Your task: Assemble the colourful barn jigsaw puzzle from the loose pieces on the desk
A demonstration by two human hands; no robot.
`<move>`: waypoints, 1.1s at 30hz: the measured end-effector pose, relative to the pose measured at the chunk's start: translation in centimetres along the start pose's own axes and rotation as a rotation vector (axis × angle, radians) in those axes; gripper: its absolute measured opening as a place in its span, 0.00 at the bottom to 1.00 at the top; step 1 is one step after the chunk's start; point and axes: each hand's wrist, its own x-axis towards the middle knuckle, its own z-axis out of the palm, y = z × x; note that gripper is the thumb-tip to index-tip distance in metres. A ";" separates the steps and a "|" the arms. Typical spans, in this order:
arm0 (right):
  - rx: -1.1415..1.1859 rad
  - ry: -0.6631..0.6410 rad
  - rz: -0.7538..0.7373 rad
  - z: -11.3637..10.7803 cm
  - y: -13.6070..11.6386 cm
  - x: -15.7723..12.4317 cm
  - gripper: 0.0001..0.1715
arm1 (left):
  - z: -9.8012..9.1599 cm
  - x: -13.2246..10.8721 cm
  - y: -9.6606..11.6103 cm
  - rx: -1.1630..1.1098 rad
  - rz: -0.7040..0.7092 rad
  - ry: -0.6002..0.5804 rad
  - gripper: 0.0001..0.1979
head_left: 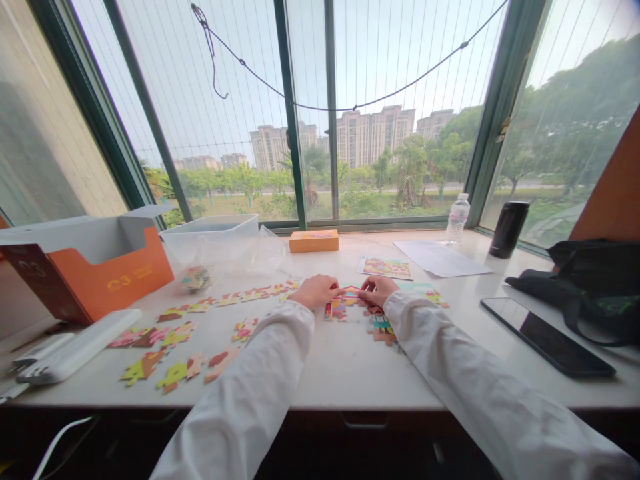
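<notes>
My left hand point(316, 292) and my right hand point(379, 291) face each other over the table. Their fingertips are closed on a jigsaw piece point(351, 291) with a pink-red edge, one hand at either side. Just below it lies a partly joined jigsaw section point(336, 311), which continues under my right wrist to more joined pieces point(382, 327). My fingers and the right sleeve hide some of it. Loose jigsaw pieces point(176, 371) are spread to the left of my left arm, with a row of pieces point(229, 299) behind them. Beyond my hands a printed picture card point(385, 267) lies flat.
On the left stand an orange box point(125, 273), a clear plastic tub point(215, 230) and a white power bank-like block point(83, 347). A small orange box point(314, 241) sits by the window. On the right are a phone point(545, 335), paper point(443, 259), bottle point(457, 220), black tumbler point(509, 230) and black bag point(595, 287).
</notes>
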 end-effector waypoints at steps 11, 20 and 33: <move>-0.042 -0.002 -0.040 0.1 -0.1 -0.2 0.13 | 0.4 0.0 0.2 -0.026 -0.062 -0.001 0.22; -0.036 0.010 -0.002 0.0 -0.5 -0.3 0.12 | 0.5 0.0 0.0 -0.073 -0.068 -0.021 0.21; 0.004 0.050 -0.002 -1.2 -0.8 -0.5 0.14 | 1.1 0.4 -0.3 -0.143 -0.101 -0.006 0.24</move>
